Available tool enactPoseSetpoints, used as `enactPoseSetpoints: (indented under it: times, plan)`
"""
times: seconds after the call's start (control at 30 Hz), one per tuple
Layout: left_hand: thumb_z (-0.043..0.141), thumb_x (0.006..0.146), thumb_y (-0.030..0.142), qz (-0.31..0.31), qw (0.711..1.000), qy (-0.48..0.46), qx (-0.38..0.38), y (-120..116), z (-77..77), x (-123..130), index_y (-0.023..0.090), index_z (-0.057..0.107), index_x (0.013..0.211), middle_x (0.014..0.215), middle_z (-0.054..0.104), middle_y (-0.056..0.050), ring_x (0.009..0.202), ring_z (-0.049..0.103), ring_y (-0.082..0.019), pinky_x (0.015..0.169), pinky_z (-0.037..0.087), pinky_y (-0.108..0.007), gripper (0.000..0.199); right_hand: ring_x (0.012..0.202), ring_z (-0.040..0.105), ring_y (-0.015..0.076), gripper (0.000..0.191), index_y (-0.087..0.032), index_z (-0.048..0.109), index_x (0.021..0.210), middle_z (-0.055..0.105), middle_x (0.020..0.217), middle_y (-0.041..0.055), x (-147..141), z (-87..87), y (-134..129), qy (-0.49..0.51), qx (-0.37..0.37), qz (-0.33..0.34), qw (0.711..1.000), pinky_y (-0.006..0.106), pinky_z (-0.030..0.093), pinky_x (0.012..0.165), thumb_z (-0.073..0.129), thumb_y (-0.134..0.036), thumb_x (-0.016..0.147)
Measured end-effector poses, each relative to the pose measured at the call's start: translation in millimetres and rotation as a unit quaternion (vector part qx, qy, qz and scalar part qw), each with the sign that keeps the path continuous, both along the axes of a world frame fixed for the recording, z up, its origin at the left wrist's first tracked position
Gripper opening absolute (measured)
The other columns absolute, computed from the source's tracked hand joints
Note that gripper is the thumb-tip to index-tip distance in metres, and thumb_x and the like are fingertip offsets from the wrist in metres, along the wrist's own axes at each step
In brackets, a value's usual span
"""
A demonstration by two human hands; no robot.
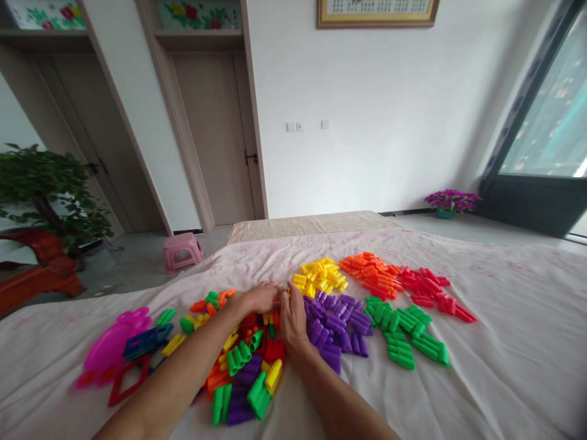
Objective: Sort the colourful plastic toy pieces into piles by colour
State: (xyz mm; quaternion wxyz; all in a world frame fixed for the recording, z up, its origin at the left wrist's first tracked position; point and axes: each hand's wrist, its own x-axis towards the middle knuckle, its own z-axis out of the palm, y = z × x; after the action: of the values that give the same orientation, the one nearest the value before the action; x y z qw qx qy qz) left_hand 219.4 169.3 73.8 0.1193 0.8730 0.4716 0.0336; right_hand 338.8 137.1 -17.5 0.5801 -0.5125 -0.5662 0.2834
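My left hand (263, 297) reaches over the far edge of a mixed pile of plastic pieces (241, 354); its fingers are bent toward the right hand. My right hand (294, 315) stands on edge between that pile and the purple pieces (337, 321), its fingertips meeting the left ones. What the fingers hold, if anything, is hidden. Yellow pieces (320, 276) lie just beyond my right hand. Orange pieces (373, 275), red pieces (433, 290) and green pieces (406, 330) form separate groups farther right.
A pink plastic tray (114, 342) and dark blue frames (147, 342) lie at the left on the pale sheet (504, 354). Past the sheet stand a pink stool (182, 252), a leafy plant (50, 189) and a wooden chair (41, 269).
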Motion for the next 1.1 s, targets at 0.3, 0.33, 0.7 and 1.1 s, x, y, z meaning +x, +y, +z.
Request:
enactPoseSetpoints:
  times: [0.3, 0.33, 0.7, 1.1]
  plan:
    - [0.040, 0.096, 0.042, 0.051, 0.999, 0.003, 0.017, -106.9, 19.0, -31.7, 0.023, 0.070, 0.116, 0.125, 0.065, -0.010, 0.122, 0.057, -0.023, 0.109, 0.042, -0.037, 0.041, 0.107, 0.067, 0.0250, 0.053, -0.015, 0.072, 0.113, 0.073, 0.112, 0.0126, 7.8, 28.8, -17.3, -0.135, 0.012, 0.156, 0.978, 0.035, 0.047, 0.097, 0.031, -0.046, 0.101]
    - [0.040, 0.096, 0.044, 0.068, 0.996, -0.022, 0.056, -119.4, 22.0, -40.9, 0.026, 0.066, 0.126, 0.137, 0.059, -0.009, 0.131, 0.050, -0.024, 0.114, 0.037, -0.039, 0.043, 0.105, 0.067, 0.0244, 0.052, -0.017, 0.073, 0.110, 0.074, 0.108, 0.0115, 8.5, 32.0, -20.0, -0.141, 0.016, 0.170, 0.975, 0.034, 0.048, 0.095, 0.031, -0.047, 0.101]
    - [0.041, 0.092, 0.053, 0.421, 0.878, -0.123, 0.191, -214.3, -72.4, -112.2, 0.026, 0.036, 0.153, 0.153, 0.046, -0.013, 0.142, 0.040, -0.030, 0.114, 0.033, -0.051, 0.066, 0.120, 0.060, 0.0219, 0.045, -0.020, 0.061, 0.131, 0.067, 0.126, 0.0100, -13.2, 35.5, -61.6, -0.255, 0.086, 0.241, 0.932, 0.038, 0.042, 0.108, 0.032, -0.040, 0.103]
    - [0.040, 0.095, 0.043, 0.355, 0.892, -0.203, 0.192, -199.9, -63.9, -103.5, 0.016, 0.040, 0.149, 0.151, 0.049, -0.013, 0.140, 0.043, -0.022, 0.118, 0.032, -0.039, 0.061, 0.124, 0.058, 0.0294, 0.049, -0.009, 0.064, 0.125, 0.064, 0.129, 0.0209, 17.6, 30.9, -70.9, -0.251, 0.057, 0.227, 0.939, 0.049, 0.041, 0.110, 0.034, -0.040, 0.102]
